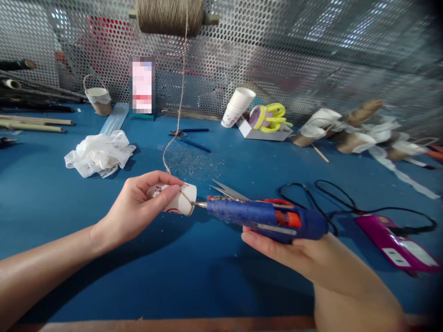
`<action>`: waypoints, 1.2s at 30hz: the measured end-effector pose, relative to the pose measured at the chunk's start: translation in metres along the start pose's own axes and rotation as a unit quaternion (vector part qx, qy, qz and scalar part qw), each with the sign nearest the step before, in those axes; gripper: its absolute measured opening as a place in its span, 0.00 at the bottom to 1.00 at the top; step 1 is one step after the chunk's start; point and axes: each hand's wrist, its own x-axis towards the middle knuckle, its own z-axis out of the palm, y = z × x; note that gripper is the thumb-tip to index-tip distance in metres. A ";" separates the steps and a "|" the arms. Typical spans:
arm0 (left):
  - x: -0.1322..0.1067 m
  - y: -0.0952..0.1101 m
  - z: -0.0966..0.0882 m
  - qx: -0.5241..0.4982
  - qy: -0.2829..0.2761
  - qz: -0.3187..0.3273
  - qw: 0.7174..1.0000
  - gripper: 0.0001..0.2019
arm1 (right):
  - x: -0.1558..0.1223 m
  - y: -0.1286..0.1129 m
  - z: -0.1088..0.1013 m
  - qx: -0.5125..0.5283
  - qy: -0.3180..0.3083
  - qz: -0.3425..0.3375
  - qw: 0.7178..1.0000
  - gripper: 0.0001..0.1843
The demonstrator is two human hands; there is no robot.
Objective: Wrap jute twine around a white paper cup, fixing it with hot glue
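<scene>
Right hand near the bench's front edge has its fingers wrapped under a blue glue gun, nozzle right up against the end of a small paper cup. Left hand fingers grip that cup sideways, mid-bench. Twine runs from the cup up to a spool at the back edge. Scissors lie just behind the gun.
</scene>
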 end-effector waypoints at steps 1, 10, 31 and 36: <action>0.000 0.000 0.000 0.001 0.000 0.003 1.000 0.09 | 0.000 0.000 0.000 -0.001 0.008 0.001 1.000 0.02; -0.002 0.000 0.000 -0.015 -0.011 0.048 0.999 0.07 | -0.001 0.002 -0.002 -0.013 0.013 -0.047 0.999 0.02; -0.004 -0.002 0.002 0.066 0.011 0.208 0.976 0.04 | -0.005 0.005 -0.009 -0.047 -0.003 -0.011 0.999 0.06; -0.005 -0.002 0.002 0.098 0.006 0.237 0.966 0.05 | -0.004 0.008 -0.012 -0.055 -0.018 -0.004 0.998 0.10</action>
